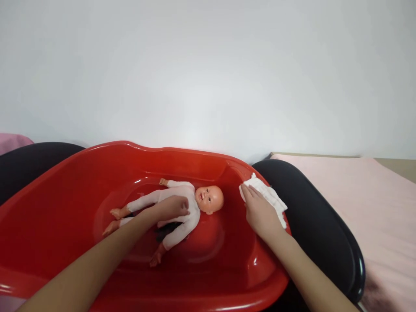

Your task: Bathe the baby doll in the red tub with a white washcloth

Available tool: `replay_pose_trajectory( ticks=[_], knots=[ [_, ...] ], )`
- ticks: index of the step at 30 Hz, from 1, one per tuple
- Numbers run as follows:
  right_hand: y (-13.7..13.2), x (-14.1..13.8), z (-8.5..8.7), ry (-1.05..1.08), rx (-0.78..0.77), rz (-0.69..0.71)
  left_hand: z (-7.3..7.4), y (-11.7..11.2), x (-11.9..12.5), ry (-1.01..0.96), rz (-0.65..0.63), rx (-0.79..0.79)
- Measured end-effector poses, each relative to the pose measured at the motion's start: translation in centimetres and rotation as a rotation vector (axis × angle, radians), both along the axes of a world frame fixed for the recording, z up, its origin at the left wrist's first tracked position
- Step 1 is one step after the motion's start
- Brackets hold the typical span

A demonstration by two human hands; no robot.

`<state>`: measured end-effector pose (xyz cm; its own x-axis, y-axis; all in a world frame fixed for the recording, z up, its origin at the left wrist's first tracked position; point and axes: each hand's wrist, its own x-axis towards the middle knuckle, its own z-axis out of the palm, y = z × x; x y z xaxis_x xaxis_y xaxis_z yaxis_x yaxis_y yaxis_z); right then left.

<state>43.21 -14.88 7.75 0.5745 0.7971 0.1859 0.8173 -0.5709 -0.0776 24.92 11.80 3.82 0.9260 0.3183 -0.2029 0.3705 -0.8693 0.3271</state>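
Note:
A baby doll (190, 190) in a pale, wet-looking suit lies on its back in a red baby bathtub (247, 264), its head to the right and its feet to the left. My left hand (174, 208) is over the doll's chest with the fingers curled; what they hold, if anything, is hidden. On the tub's right rim lies a crumpled white cloth (271, 195), partly hanging over the edge. The fingers of my right hand (261, 212) are on the cloth's near left side, gripping it.
A black chair-like surface (312, 225) is under the tub's right end, and another black one (35, 162) shows at the left. Beyond the right one spreads a pale pink sheet (357, 195). A white wall (195, 78) rises behind the tub. Some pink fabric (13, 142) is at the far left.

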Motion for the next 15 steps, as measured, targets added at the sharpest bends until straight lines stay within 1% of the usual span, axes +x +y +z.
replay_pose_trajectory(
  ticks=[2, 3, 5, 7, 8, 9, 11, 13, 15],
  knots=[
    [0.8, 0.3, 0.8, 0.047, 0.020, -0.001, 0.1, -0.4, 1.7, -0.120, -0.003, -0.048],
    [1.4, 0.7, 1.4, 0.078, 0.027, 0.009, -0.1, -0.5, 2.5, -0.187, -0.005, -0.064],
    [3.0, 1.6, 2.5, 0.152, 0.041, 0.043, -1.0, -1.0, 3.8, -0.295, 0.003, -0.082],
    [5.3, 2.4, 3.2, 0.233, 0.068, 0.087, -2.3, -1.3, 4.7, -0.304, 0.019, -0.114],
    [6.6, 2.8, 3.2, 0.271, 0.089, 0.105, -2.9, -1.5, 5.1, -0.286, 0.031, -0.136],
    [8.0, 3.0, 2.9, 0.310, 0.110, 0.122, -3.4, -1.6, 5.3, -0.265, 0.041, -0.153],
    [10.8, 3.3, 1.9, 0.412, 0.140, 0.112, -4.3, -1.7, 5.6, -0.227, 0.043, -0.166],
    [12.9, 3.3, 0.5, 0.541, 0.135, 0.073, -4.6, -1.7, 5.7, -0.209, 0.028, -0.173],
    [14.1, 3.2, -0.6, 0.648, 0.106, 0.107, -4.6, -1.7, 5.7, -0.234, 0.005, -0.212]
  ],
)
